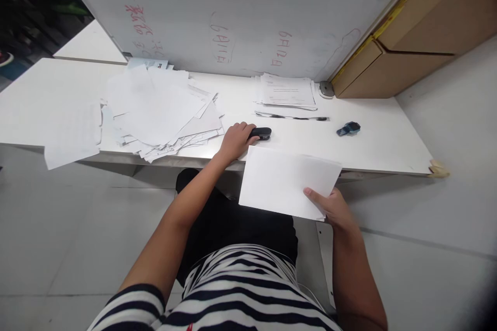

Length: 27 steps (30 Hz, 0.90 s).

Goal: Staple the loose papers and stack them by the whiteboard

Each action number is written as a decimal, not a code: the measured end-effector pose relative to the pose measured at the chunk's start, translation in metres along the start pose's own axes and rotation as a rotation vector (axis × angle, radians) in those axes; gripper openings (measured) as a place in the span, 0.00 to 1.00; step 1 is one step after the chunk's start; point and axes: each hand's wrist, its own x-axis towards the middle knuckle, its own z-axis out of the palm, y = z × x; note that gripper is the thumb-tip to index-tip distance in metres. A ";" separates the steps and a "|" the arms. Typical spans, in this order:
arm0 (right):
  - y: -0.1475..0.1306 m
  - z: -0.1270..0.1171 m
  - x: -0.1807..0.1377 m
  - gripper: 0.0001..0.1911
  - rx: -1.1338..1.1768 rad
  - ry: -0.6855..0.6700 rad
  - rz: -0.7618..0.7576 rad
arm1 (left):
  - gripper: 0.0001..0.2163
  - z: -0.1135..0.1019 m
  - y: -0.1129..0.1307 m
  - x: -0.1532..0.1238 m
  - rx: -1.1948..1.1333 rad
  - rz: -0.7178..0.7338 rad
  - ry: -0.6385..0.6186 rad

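Note:
My left hand [237,141] is closed around a black stapler [263,134] that rests on the white desk near its front edge. A small stack of white paper sheets [283,178] is pinched in my right hand [334,208], thumb on top. The sheets are tilted over my lap, and their far edge overlaps the desk's front edge. To the left of my left hand spreads a large, untidy pile of paper [155,106]. Beyond the stapler lies a neater stack of printed sheets [286,91], with a slim black-and-white pen [291,116] in front of it.
A dark wristwatch [348,128] lies on the right of the desk [382,147]. Behind stands a whiteboard [252,5] with red writing. Cardboard boxes [363,72] lean at the back right, beside a small grey object [326,89]. One paper sheet [73,134] overhangs the desk's front left edge.

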 end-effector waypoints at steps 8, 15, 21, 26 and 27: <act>0.003 0.000 0.002 0.28 0.009 -0.015 -0.025 | 0.19 0.002 0.000 0.001 0.006 -0.007 -0.005; 0.010 -0.001 0.017 0.28 0.014 0.035 -0.016 | 0.16 0.000 0.000 0.000 -0.021 -0.006 -0.016; -0.066 -0.006 0.084 0.25 0.105 0.194 -0.290 | 0.14 -0.001 0.000 0.001 0.024 0.016 -0.004; -0.159 -0.014 0.190 0.21 0.016 0.129 -0.377 | 0.17 -0.001 0.002 0.004 -0.001 0.003 0.006; -0.172 -0.014 0.209 0.21 -0.072 0.145 -0.355 | 0.17 0.000 0.002 0.004 0.001 -0.003 0.007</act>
